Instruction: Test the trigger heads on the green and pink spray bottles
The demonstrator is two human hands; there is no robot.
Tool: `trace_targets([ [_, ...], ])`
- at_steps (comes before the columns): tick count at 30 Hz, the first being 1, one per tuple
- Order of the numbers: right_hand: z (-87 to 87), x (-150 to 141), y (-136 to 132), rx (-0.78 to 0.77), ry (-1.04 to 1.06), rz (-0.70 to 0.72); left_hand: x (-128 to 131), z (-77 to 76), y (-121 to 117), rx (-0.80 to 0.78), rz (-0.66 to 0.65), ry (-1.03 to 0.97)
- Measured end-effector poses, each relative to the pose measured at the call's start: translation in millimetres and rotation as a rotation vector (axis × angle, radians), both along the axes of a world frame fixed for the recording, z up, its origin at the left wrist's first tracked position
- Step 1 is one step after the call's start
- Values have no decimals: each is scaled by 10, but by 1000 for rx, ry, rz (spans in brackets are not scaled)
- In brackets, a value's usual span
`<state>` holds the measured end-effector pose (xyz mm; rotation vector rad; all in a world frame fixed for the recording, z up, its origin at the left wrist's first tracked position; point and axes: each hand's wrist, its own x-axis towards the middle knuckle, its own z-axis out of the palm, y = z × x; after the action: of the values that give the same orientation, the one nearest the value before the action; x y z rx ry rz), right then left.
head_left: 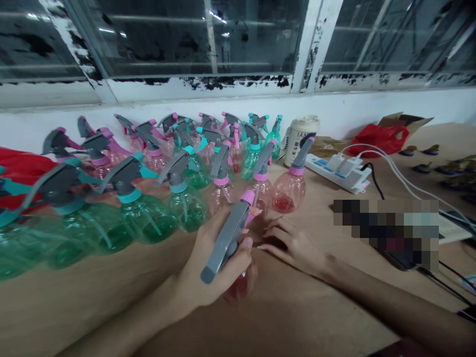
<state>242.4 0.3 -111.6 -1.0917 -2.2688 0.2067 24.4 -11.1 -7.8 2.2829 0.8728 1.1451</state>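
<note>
The left hand [204, 250] is wrapping its fingers around a spray bottle [225, 243], holding it firmly by the neck and upper body near the front middle of the table [297, 317]. The bottle's grey head is pointing its pink nozzle away from the person, and red liquid is showing low in its clear pink body; whether the base is touching the table, I cannot tell. The right hand [297, 244] is lying just beside it, fingers loosely bent, leaving a fairly wide gap between thumb and fingertips. Behind the held bottle, pink bottles [289, 191] are standing close together, while green bottles [148, 218] are lining the left side. A paper cup [302, 141] is standing beyond them, near a power strip [336, 172] that is carrying white plugs [347, 164]. A red bag [379, 139] is lying farther right.
</note>
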Motion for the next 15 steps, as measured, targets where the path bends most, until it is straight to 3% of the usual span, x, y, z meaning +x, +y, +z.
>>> trace_targets([
  [11,-7,5,-3,16,4,0,11,17,0,-157,8,13],
  [15,-9,5,-2,25,5,6,11,4,-1,-142,23,21],
])
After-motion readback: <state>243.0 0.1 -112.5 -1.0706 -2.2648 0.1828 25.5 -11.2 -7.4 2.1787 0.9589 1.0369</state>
